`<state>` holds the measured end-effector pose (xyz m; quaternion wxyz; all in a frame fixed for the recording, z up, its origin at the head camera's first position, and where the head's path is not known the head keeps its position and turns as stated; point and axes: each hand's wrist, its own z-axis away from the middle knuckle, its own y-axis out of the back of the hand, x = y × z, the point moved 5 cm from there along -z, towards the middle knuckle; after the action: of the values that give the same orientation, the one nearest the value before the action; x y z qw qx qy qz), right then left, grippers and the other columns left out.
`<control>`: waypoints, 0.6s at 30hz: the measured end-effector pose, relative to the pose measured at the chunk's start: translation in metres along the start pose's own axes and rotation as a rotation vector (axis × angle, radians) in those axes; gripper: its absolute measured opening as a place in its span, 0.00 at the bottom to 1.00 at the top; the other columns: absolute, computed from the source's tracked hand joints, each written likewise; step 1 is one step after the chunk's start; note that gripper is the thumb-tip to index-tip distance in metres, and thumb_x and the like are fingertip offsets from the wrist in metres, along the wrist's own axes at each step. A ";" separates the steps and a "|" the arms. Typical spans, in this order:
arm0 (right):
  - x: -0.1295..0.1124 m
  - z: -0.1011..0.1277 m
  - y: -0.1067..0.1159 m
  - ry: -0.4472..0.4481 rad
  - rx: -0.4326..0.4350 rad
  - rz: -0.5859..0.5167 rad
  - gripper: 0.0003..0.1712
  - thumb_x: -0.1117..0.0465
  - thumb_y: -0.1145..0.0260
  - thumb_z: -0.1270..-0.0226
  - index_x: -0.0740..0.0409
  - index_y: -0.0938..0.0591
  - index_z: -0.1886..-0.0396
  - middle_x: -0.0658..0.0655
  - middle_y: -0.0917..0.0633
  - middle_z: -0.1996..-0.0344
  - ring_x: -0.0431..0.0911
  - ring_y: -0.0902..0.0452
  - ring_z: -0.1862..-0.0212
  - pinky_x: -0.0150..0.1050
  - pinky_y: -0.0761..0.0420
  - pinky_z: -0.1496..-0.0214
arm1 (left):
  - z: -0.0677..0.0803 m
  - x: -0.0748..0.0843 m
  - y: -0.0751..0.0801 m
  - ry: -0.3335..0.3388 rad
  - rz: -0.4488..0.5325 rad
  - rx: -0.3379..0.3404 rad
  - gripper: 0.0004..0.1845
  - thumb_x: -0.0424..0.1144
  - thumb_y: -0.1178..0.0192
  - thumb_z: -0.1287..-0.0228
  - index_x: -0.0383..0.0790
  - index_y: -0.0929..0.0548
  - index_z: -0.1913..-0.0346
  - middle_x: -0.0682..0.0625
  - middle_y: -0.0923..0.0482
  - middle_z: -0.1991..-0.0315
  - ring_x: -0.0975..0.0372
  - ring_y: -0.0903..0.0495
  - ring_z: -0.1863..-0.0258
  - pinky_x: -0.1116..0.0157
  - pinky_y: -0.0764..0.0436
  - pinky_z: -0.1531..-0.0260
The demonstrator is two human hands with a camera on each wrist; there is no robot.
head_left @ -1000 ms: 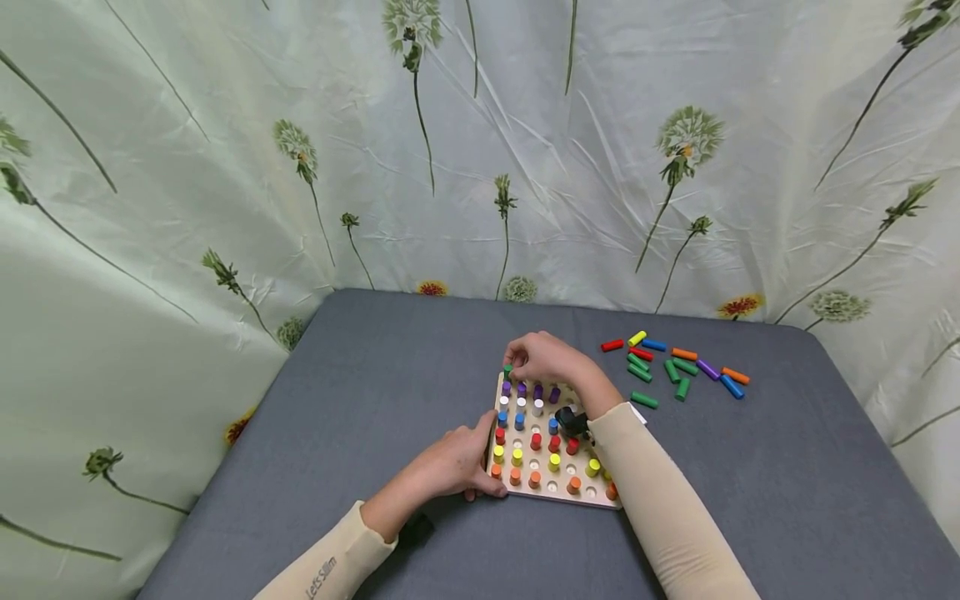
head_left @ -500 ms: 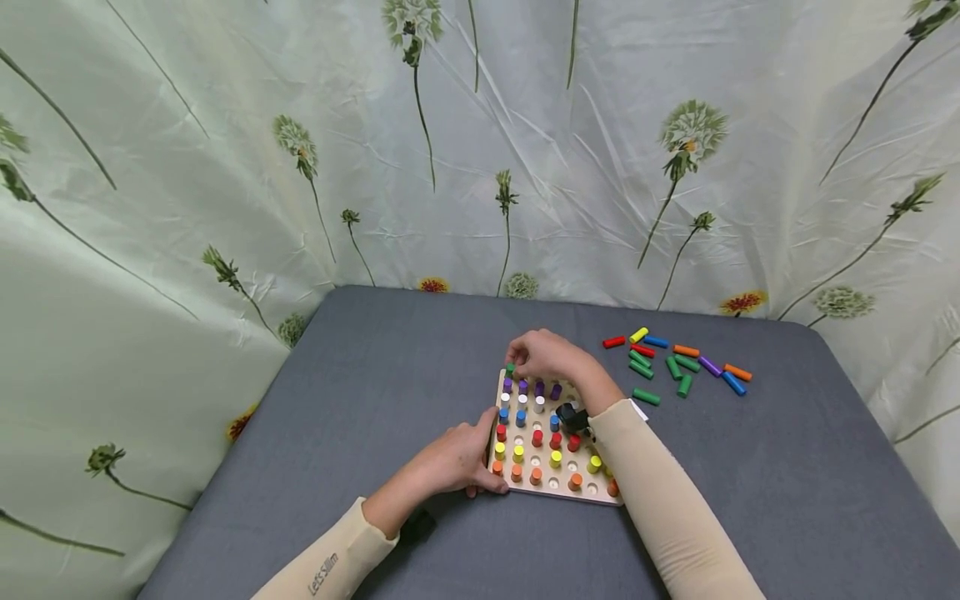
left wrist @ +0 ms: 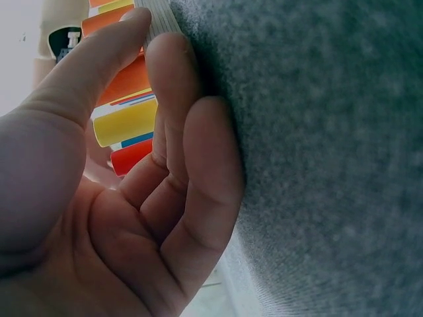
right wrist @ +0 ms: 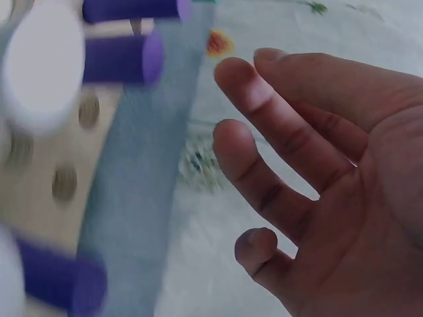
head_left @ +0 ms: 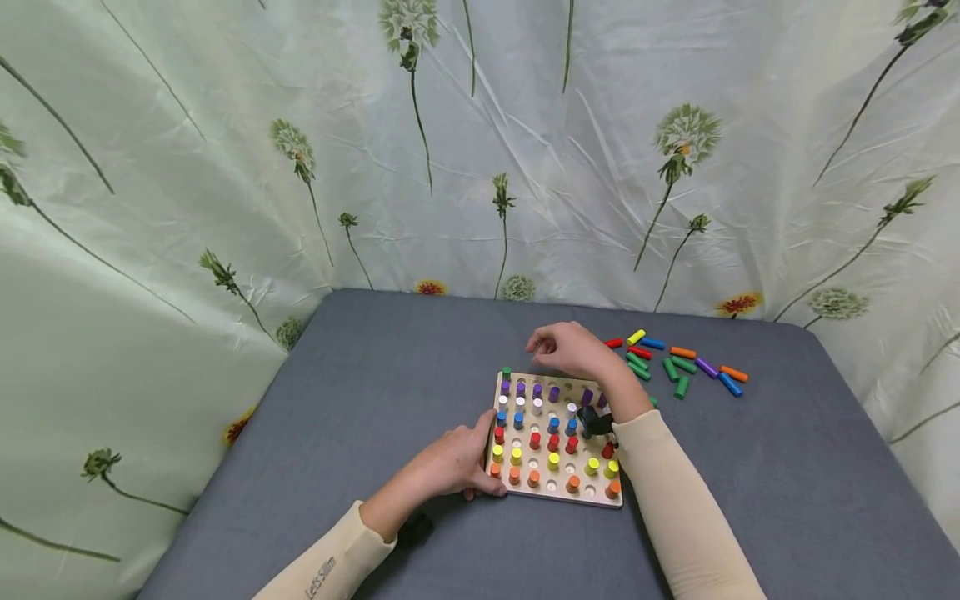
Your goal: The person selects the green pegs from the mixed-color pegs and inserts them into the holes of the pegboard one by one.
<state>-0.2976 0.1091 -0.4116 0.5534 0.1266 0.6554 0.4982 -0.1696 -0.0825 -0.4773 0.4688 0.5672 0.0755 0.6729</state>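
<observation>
The left hand is pressing its curled fingers and thumb against the near left edge of the pegboard, which is lying flat on the desk. The right hand is hovering empty, fingers loosely spread, over the board's far edge. The green peg is standing upright in the far left corner.
</observation>
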 end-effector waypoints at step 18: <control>0.065 0.059 0.057 -0.181 0.282 -0.061 0.15 0.60 0.36 0.21 0.60 0.15 0.42 0.62 0.11 0.52 0.57 0.17 0.49 0.51 0.19 0.48 | -0.001 0.000 0.000 -0.002 -0.004 -0.004 0.62 0.44 0.15 0.48 0.37 0.46 0.17 0.50 0.20 0.74 0.60 0.19 0.86 0.63 0.20 0.82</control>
<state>-0.2921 0.2129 -0.3985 0.6018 0.2272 0.6698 0.3708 -0.1705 -0.0823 -0.4780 0.4714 0.5668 0.0749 0.6715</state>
